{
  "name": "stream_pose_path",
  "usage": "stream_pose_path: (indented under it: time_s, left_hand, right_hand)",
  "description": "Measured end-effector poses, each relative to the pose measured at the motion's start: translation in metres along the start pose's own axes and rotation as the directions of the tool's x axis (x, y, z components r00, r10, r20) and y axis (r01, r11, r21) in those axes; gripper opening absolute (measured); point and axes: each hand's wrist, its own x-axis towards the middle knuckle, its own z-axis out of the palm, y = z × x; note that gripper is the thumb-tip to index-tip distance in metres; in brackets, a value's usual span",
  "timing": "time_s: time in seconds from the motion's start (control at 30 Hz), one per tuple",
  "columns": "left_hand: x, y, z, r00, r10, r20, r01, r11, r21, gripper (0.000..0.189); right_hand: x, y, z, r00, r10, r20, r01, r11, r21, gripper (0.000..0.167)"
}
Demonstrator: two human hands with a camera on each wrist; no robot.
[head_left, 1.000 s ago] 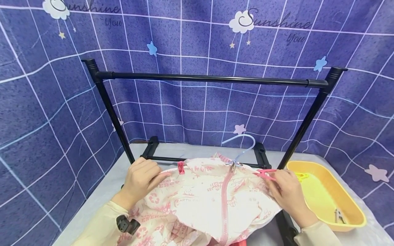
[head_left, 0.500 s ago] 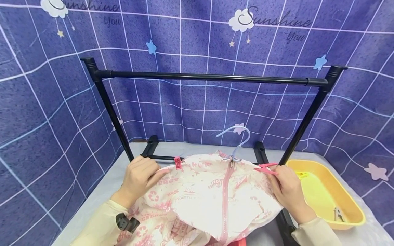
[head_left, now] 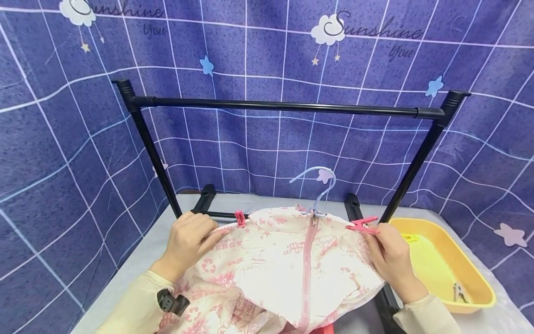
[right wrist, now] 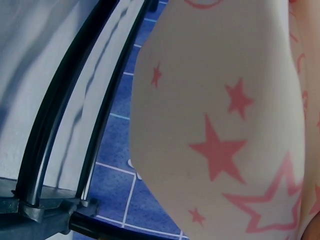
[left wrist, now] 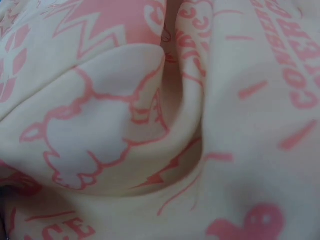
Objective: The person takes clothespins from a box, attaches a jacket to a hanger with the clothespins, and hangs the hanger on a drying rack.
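Jacket (head_left: 271, 278) on blue hanger (head_left: 332, 183), low in front of black rack (head_left: 275, 105), not hung. Left hand (head_left: 187, 241) pinches one shoulder; right hand (head_left: 393, 256) pinches other, beside pink clip (head_left: 361, 226). Two-sided grip likely keeps shoulders spread; clip presumably stops cloth slipping.

Pink-printed white garment (head_left: 267, 273), pink clips (head_left: 239, 219), pale blue hanger (head_left: 333, 179)
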Motion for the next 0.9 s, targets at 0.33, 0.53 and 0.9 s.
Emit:
stream_pose_path:
  time_s: [0.33, 0.53, 0.9]
  left_hand:
    - [0.0, 0.001, -0.002, 0.998, -0.067, 0.007, 0.067, 0.997, 0.03, 0.046]
    - [-0.001, 0.003, -0.003, 0.993, -0.118, 0.012, 0.118, 0.992, 0.045, 0.05]
    - [-0.003, 0.011, -0.011, 0.94, -0.3, 0.165, 0.289, 0.953, 0.087, 0.068]
  right_hand:
    - [-0.004, 0.004, -0.004, 0.998, 0.067, -0.007, -0.067, 0.998, -0.007, 0.045]
    - [-0.004, 0.004, -0.006, 0.994, 0.101, -0.027, -0.102, 0.995, -0.007, 0.047]
    - [-0.001, 0.009, -0.009, 0.977, 0.193, -0.088, -0.198, 0.979, -0.051, 0.053]
